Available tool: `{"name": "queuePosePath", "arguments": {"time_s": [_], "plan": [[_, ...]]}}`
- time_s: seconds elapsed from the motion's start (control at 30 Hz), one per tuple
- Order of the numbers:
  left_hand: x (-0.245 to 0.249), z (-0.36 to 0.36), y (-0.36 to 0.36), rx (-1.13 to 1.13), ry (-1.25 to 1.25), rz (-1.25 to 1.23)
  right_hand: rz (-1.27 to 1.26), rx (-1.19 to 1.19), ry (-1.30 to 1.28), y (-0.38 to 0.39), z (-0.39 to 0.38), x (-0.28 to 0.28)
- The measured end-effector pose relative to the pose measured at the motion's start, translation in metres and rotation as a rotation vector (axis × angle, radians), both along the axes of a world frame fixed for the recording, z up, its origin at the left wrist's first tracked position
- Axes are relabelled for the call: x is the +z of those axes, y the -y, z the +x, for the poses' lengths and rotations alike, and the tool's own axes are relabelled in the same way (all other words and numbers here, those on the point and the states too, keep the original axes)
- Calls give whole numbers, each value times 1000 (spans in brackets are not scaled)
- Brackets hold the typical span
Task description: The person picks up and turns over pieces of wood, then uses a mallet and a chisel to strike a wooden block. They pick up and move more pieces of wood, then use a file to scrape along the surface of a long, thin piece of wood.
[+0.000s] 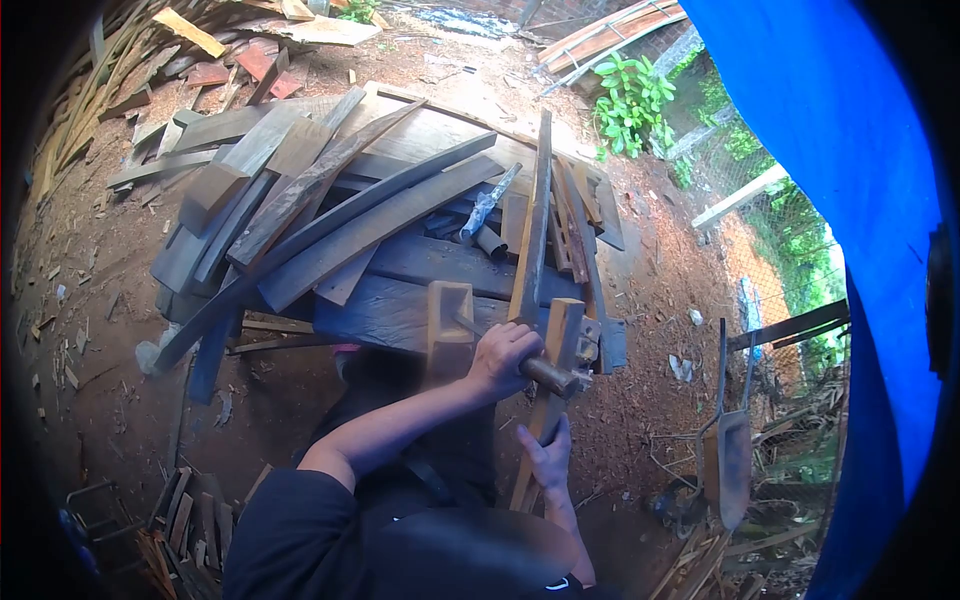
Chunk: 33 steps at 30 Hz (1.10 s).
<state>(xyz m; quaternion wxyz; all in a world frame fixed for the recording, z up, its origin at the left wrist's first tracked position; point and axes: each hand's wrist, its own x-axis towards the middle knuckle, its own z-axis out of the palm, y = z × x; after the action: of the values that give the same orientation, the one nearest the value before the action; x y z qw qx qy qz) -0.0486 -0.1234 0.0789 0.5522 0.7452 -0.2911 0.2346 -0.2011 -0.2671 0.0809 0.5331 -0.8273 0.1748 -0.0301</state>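
My left hand [505,358] is closed around a tool with a thick, round dark wooden end [550,376] sticking out to its right. A thinner part of the tool shows on the hand's other side. The tool crosses over a narrow wooden board [566,325], which slants from the bench edge down toward my body. Lower on that board, my right hand [547,458] grips its side with the thumb raised, its other fingers partly hidden. Left of my left hand, a pale wooden block [450,305] with a squared hollow stands against the dark plank bench [385,320].
Long planks [375,232] lie piled across the bench, with a plastic-wrapped piece [482,212] among them. Scrap wood [190,35] covers the ground at the upper left. A wheelbarrow [733,460] stands at right, near a blue tarp [820,120] and wire fence.
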Motion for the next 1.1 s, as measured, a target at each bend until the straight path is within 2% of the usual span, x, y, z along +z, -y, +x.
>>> {"name": "queuePosePath", "arguments": {"time_s": [0.27,0.47,0.73,0.93,1.1], "plan": [[-3,0,-5,-40,-17,32,-17,32,65,-5,16,-3],[1,-1,-9,-69,-17,-16,-21,-9,-84,-2,16,-4],[2,1,-23,-37,-44,-174,-270,62,-168,-26,36,-6],[2,-4,-45,-109,-11,-201,-179,113,-137,-35,68,-20],[2,-8,-58,-84,-2,-170,-202,163,-122,-38,95,-31]]}}
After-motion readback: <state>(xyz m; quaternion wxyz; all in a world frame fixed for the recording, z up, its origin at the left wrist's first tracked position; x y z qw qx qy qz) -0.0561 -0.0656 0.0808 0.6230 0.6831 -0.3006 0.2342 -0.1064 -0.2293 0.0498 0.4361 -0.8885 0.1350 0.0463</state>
